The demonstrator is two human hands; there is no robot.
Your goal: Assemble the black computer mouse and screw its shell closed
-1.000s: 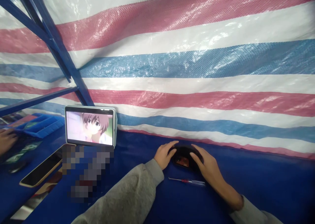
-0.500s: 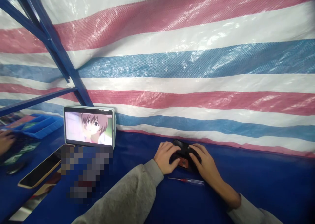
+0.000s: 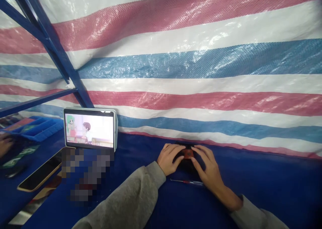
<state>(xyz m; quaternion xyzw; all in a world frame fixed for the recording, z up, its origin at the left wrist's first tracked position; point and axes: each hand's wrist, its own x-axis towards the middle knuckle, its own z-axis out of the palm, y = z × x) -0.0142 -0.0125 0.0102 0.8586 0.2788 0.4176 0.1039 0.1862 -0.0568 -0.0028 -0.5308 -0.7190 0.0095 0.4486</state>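
Note:
Between both hands is a small reddish-brown rectangular piece (image 3: 188, 154), its kind unclear. My left hand (image 3: 171, 159) pinches its left side with thumb and fingers. My right hand (image 3: 208, 163) closes on its right side, thumb at the lower edge. A dark object (image 3: 188, 167) lies around and below the piece, mostly covered by the fingers and shadow, so its shape is hard to make out. Just in front of the hands a slim screwdriver (image 3: 186, 181) with a red and clear handle rests on the blue table, its tip pointing left.
A tablet (image 3: 89, 128) playing a cartoon stands at the left. Beside it lies a phone (image 3: 41, 170). Farther left are a blue divided tray (image 3: 44, 127) and another person's blurred hand (image 3: 5, 145). A striped tarp (image 3: 201, 100) hangs behind the table.
The reddish-brown piece has moved up and now sits between the fingertips of both hands. My right hand has shifted slightly up, and its fingers have come closer to the piece.

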